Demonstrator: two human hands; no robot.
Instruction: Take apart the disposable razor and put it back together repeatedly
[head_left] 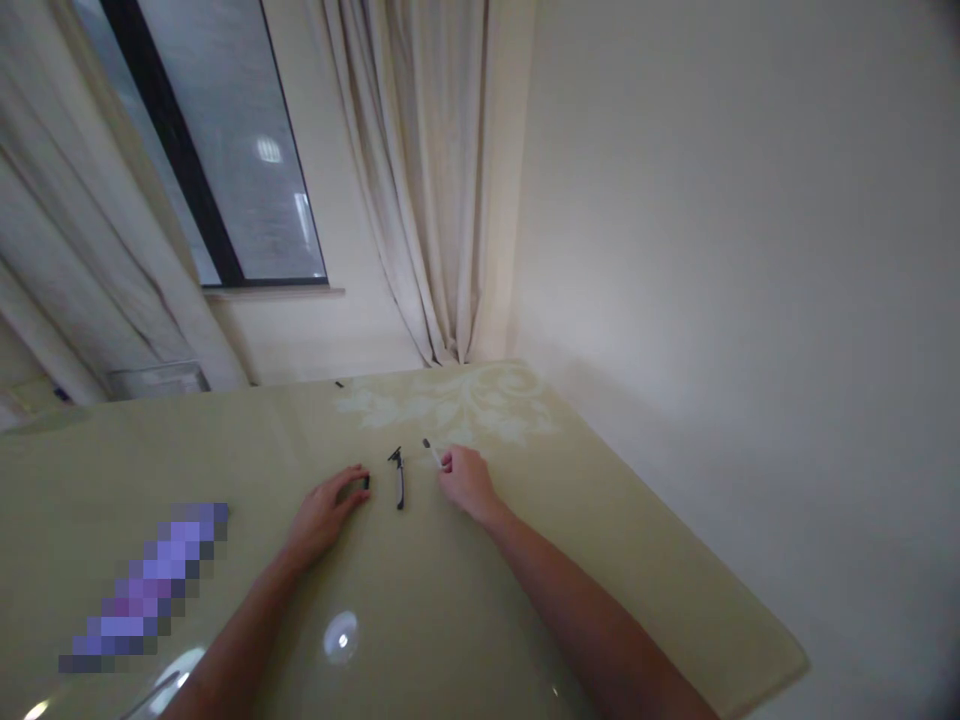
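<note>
My left hand (328, 512) rests low over the table, thumb and fingers closed on a small black piece (367, 483). To its right lies a black razor (400, 482) with its head pointing away from me; neither hand touches it. In my right hand (466, 480) is a thin white stick with a dark tip (432, 451), pinched between the fingers and angled up to the left. Its dark end sticks out beyond my fingers, and its exact kind is too small to tell.
The glossy pale table (420, 620) has a floral pattern at its far corner. A tiny dark piece (339, 384) lies near the back edge. On the left is a blurred-out purple object (146, 590). Curtains (427, 180), a window and a wall (712, 250) border the table.
</note>
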